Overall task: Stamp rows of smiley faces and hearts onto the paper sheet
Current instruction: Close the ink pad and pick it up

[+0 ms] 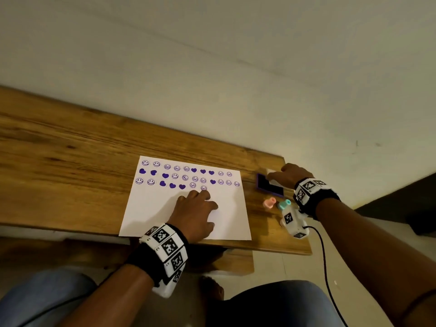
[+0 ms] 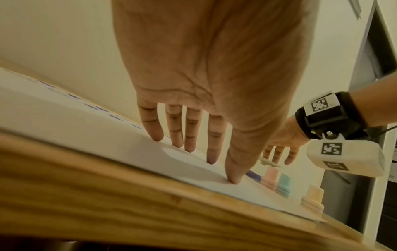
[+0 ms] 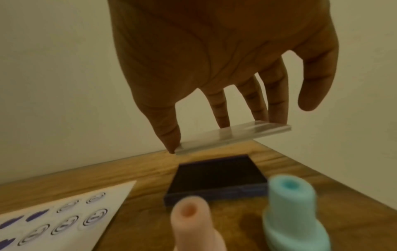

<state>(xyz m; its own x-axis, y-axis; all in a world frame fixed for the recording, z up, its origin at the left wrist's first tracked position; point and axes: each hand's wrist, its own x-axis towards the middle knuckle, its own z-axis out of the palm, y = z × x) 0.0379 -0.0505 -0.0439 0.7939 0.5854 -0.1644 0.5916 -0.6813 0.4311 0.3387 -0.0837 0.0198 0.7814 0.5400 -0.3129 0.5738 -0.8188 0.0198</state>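
Observation:
The white paper sheet lies on the wooden table, with rows of purple smileys and hearts across its upper part. My left hand presses flat on the sheet with straight fingers, just below the lowest smiley. My right hand pinches a clear ink pad lid between thumb and fingertips, a little above the open purple ink pad. A pink stamp and a teal stamp stand upright in front of the pad.
A third, cream stamp stands near the table's right front corner, close to the edge. The wall runs right behind the table. A black cable hangs from my right wrist over the table edge.

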